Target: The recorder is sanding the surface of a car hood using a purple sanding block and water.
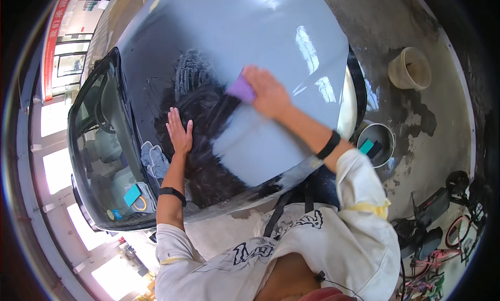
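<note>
Here, streaked hood [260,150], wet-patched floor [416,113], left grip [180,134] splayed, right grip [268,95] around purple pad [241,88]

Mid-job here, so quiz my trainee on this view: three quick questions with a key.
1. Which hand holds the purple pad over the car hood?
2. True or false: the left hand is clenched in a fist.
3. The teal block on the person's right sits in: (A) the cream bucket; (B) the grey bucket; (C) a cardboard box.

Key: 1. The right hand. 2. False; its fingers are extended. 3. B.
</note>
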The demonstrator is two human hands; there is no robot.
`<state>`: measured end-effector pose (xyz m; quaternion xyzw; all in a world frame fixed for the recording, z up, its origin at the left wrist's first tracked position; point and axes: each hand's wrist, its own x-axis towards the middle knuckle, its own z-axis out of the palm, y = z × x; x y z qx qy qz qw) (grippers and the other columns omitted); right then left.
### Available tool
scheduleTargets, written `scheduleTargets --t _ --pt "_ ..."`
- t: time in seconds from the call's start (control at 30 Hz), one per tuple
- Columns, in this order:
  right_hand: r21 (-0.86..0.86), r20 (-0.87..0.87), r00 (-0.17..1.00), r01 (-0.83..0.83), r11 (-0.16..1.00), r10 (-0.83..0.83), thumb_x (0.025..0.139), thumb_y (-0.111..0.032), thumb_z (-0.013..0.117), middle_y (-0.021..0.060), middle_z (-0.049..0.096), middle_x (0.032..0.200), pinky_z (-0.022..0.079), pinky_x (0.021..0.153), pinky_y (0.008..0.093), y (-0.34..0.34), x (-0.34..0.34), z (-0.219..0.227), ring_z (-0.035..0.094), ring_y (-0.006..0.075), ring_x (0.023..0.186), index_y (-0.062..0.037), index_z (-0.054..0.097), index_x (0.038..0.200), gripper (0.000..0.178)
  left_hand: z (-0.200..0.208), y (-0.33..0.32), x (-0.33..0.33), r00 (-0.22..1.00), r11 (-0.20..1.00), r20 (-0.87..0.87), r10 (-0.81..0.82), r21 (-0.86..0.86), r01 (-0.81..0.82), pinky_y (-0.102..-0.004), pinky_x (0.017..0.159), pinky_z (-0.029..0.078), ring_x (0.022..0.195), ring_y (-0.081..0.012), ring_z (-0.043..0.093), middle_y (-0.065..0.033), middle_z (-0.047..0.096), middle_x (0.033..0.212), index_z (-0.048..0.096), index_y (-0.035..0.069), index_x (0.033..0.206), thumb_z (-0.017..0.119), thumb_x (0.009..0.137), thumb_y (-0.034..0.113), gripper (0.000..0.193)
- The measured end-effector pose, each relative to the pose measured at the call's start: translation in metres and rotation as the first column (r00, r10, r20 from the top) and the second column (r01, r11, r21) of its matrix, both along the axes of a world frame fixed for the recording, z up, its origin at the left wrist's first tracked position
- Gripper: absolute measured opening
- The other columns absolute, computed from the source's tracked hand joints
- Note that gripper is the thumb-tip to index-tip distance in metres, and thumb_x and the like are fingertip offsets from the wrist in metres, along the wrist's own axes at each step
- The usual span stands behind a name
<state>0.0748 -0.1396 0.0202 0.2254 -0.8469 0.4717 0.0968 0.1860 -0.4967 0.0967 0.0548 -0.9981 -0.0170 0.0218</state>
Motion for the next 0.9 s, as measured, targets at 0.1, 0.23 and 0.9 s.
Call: scheduleTargets --t 0.1,0.23,0.9 --pt "0.122 -0.134 0.971 0.213 0.969 -0.196 0.097 -0.031 0.062 0.0180 0.051 0.152 0.039 0.117 0.0465 0.062 -0.082 -0.013 0.050 0.0350 0.139 -0.0063 0.046 0.151 0.062 -0.018 0.012 -0.003 0.983 0.985 -0.072 0.171 -0.024 -0.173 -0.0575 0.126 0.010 0.160 -0.0371 0.012 -0.0189 0.015 0.172 0.019 0.002 0.164 0.048 0.105 0.053 0.083" --pt "0.331 -0.043 0.942 0.328 0.885 -0.333 0.099 -0.046 0.055 0.0226 0.045 0.156 0.033 0.120 0.0477 0.141 -0.176 -0.031 0.042 0.0386 0.145 0.0001 0.045 0.149 0.068 -0.030 0.045 -0.018 0.950 0.957 -0.139 0.280 -0.040 -0.288 -0.0565 0.126 0.011 0.158 -0.0419 0.012 -0.0302 0.016 0.168 0.019 -0.011 0.159 0.049 0.101 0.062 0.098" --pt "0.418 -0.162 0.987 0.068 0.906 0.001 0.103 -0.032 0.053 0.0224 0.044 0.158 0.030 0.120 0.0534 0.047 -0.059 -0.015 0.039 0.0419 0.147 -0.0039 0.044 0.154 0.059 -0.041 0.045 -0.019 0.915 0.975 -0.340 0.217 0.022 -0.223 -0.0587 0.126 0.012 0.158 -0.0421 0.016 -0.0276 0.023 0.168 0.027 -0.008 0.159 0.044 0.103 0.057 0.088"
